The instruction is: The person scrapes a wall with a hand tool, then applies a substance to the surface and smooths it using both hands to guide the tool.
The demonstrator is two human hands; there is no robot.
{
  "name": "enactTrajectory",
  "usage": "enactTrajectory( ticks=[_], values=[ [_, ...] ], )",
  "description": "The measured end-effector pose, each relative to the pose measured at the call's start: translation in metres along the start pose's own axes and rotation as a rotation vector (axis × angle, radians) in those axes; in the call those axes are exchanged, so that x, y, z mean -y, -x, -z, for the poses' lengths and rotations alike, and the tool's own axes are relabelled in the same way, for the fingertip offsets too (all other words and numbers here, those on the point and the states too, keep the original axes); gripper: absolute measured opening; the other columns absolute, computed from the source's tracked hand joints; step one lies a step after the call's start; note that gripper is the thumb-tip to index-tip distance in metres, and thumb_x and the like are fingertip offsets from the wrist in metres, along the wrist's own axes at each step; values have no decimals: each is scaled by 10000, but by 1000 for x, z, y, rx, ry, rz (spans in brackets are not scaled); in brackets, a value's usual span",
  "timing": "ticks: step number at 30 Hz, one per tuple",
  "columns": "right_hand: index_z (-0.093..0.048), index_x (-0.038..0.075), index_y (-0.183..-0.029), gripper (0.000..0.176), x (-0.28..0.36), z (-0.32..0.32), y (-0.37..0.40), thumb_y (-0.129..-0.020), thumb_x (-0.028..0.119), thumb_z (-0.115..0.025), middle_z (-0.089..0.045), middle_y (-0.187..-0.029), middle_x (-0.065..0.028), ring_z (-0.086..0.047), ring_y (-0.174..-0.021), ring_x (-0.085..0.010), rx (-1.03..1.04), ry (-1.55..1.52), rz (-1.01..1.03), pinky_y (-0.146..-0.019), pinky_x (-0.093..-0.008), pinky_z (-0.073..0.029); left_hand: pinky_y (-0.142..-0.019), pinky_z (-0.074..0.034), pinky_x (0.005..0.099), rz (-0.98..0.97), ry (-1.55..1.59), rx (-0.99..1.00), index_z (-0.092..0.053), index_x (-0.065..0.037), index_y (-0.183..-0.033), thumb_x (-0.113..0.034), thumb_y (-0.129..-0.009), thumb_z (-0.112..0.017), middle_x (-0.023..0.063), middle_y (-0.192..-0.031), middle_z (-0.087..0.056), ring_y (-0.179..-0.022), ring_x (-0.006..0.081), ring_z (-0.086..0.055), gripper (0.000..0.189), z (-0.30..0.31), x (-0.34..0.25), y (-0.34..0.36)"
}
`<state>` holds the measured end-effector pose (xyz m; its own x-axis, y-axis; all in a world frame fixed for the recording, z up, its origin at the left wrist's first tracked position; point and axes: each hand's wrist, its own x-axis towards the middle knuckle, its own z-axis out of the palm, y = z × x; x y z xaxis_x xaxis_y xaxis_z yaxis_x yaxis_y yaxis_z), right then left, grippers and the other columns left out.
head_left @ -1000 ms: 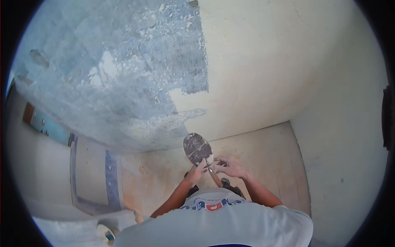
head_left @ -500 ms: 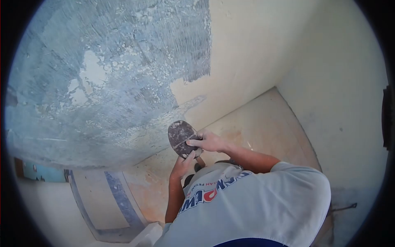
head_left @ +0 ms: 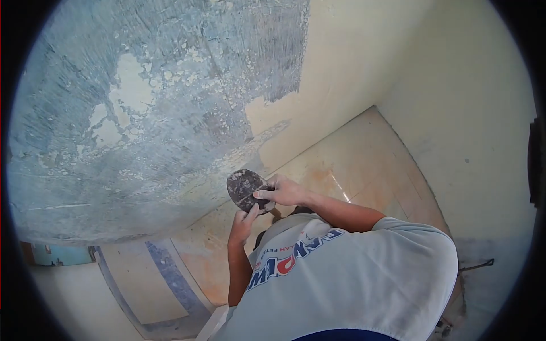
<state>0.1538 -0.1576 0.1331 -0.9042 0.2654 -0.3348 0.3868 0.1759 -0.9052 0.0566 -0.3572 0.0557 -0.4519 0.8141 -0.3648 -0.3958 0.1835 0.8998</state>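
Note:
Both hands grip a dark sanding disc (head_left: 243, 186), oval as seen here and smeared with whitish dust. My right hand (head_left: 284, 191) is closed on its right side, with the thumb pressed across the face. Lower down, my left hand (head_left: 244, 223) pinches the bottom edge, its thumb on the near face. Fingers behind the disc are hidden. Pale dust coats the fingertips. The disc is held in front of my body, and its far side cannot be seen.
A wall (head_left: 187, 113) with scraped blue-grey paint and cream patches rises ahead. The dusty tiled floor (head_left: 364, 165) runs below to a pale side wall (head_left: 472, 153). A doorway-like panel (head_left: 142, 284) stands lower left. A thin dark metal piece (head_left: 478, 265) sticks out at lower right.
The disc and both hands have shifted slightly left, and the disc is turned a little. Both hands keep their hold. The view has tilted slightly.

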Motion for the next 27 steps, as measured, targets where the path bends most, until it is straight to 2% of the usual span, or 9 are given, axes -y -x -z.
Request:
enactTrajectory(
  ticks=[2, 9, 11, 14, 16, 17, 20, 24, 27],
  values=[
    [-767, -15, -894, 412, -3, 0, -5, -904, 396, -738, -716, -723, -81, -617, -680, -102, 0, -21, 12, -657, -312, -513, -1022, -493, 372, 16, 92, 11, -503, 43, -1376, -317, -1066, -479, 124, -1301, -604, -1181, 217, -609, 476, 2, -1, -5],
    [-754, -37, -860, 429, 4, 15, -3, -917, 387, -725, -675, -671, -58, -574, -673, -82, 30, -38, 32, -640, -319, -502, -1076, -450, 414, -21, 300, -155, -458, 55, -1402, -403, -1074, -434, 145, -1388, -533, -1264, 256, -543, 564, -18, -17, -15],
    [-753, -42, -897, 401, 4, 26, 2, -939, 354, -709, -695, -722, -46, -586, -704, -80, 39, -109, 40, -667, -304, -510, -1038, -467, 369, -72, 262, -148, -505, 54, -1366, -410, -1066, -455, 132, -1332, -578, -1209, 221, -573, 555, -27, -28, -20],
    [-752, -45, -951, 358, -16, 42, 3, -964, 306, -688, -711, -792, -30, -599, -746, -81, 49, -260, 57, -702, -291, -520, -676, -464, 266, -54, -42, -266, -718, 32, -858, -399, -1039, -533, -4, -812, -674, -758, 67, -568, 502, -48, -44, -33],
    [-751, -62, -899, 397, -44, 52, -2, -946, 329, -700, -705, -729, -61, -595, -711, -75, 25, -311, 37, -658, -289, -508, -706, -432, 247, 88, -251, -173, -713, -4, -910, -401, -1041, -525, -48, -835, -621, -783, 50, -534, 458, -44, -37, -46],
    [-750, -63, -914, 386, -53, 64, -2, -953, 317, -694, -714, -766, -60, -605, -745, -74, 42, -271, -1, -685, -276, -513, -663, -418, 251, 6, -189, -229, -697, -23, -813, -402, -1037, -530, -60, -770, -590, -740, 40, -510, 471, -57, -27, -55],
    [-749, -55, -937, 353, -34, 105, 14, -964, 290, -681, -714, -795, -41, -605, -754, -76, 24, -319, 26, -690, -272, -515, -648, -425, 257, 17, -181, -228, -698, -19, -802, -406, -1036, -531, -52, -760, -597, -732, 42, -513, 483, -105, -60, -65],
    [-742, -63, -967, 339, 1, 172, 30, -971, 269, -670, -711, -821, -32, -598, -755, -77, 52, -162, -134, -691, -266, -509, -721, -482, 286, -20, -237, -198, -699, 89, -954, -405, -1015, -561, 12, -818, -667, -777, 84, -575, 516, -151, -85, -90],
    [-740, -57, -958, 333, -60, 199, 8, -975, 266, -663, -708, -823, -21, -595, -744, -73, 65, -307, 1, -685, -262, -507, -679, -455, 286, -75, -238, -167, -694, 59, -897, -403, -1017, -558, -31, -784, -621, -745, 75, -530, 496, -184, -98, -115]
  ],
)
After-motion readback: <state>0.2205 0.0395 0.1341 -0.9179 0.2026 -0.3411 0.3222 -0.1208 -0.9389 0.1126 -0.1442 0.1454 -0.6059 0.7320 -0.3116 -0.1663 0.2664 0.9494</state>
